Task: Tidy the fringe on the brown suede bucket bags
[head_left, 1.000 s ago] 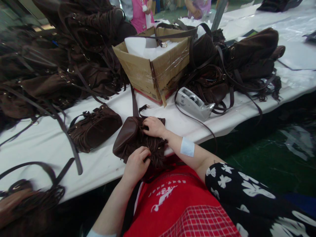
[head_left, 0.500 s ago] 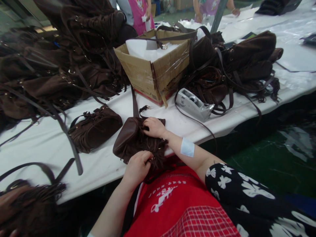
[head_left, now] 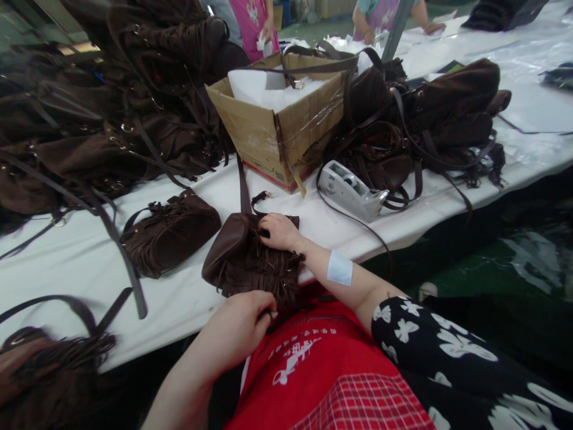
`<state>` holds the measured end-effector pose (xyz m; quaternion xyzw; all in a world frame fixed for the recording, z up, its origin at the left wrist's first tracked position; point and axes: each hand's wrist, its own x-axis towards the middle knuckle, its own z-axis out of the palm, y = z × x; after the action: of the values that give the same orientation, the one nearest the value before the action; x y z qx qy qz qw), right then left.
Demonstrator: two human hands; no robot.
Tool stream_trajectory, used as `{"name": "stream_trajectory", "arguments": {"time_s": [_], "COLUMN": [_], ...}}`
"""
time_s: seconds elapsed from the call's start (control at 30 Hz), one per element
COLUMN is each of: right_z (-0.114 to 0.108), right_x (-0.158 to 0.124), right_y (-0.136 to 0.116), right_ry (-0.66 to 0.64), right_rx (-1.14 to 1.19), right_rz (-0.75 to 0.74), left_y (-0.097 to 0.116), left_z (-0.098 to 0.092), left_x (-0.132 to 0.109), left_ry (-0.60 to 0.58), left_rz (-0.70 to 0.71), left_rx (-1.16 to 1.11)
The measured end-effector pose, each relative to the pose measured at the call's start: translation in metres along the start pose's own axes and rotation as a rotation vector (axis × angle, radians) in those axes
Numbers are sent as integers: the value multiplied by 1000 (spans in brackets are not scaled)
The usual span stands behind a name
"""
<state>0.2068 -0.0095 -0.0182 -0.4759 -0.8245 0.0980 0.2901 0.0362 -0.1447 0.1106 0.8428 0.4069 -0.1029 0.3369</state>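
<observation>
Beneath right fingers (head_left: 268, 222) closed on it, seemingly for steadiness, lies a bag (head_left: 248, 263); left fingers (head_left: 264, 297) curl beside its fringe (head_left: 284, 283), hold unclear.

Below the near edge of the white-covered table (head_left: 190, 295), shadowed green floor (head_left: 477, 272). Toward the far edge, a grey post (head_left: 396, 31).

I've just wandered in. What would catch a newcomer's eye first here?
Probably the bright red apron at the bottom centre, with a fringed brown bag just above it and the wearer's right hand on that bag. Next, perhaps, the big heap of dark brown bags at upper left, and beside it the open cardboard box with white material inside.
</observation>
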Motion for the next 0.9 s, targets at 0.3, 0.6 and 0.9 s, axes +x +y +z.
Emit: {"name": "stream_trajectory", "arguments": {"time_s": [0.3,0.6,0.9], "right_z": [-3,-2,-2], "right_x": [0,1,2], "right_y": [-1,-1,-2], "right_ry": [-12,1,-6], "right_rx": [14,-9,-14], "right_rz": [18,16,20], "left_y": [-1,0,2], "left_z": [14,16,30], "left_x": [12,14,-5], "left_ry": [186,73,107], "left_rz": [4,3,182], "left_rx": [0,86,-111]}}
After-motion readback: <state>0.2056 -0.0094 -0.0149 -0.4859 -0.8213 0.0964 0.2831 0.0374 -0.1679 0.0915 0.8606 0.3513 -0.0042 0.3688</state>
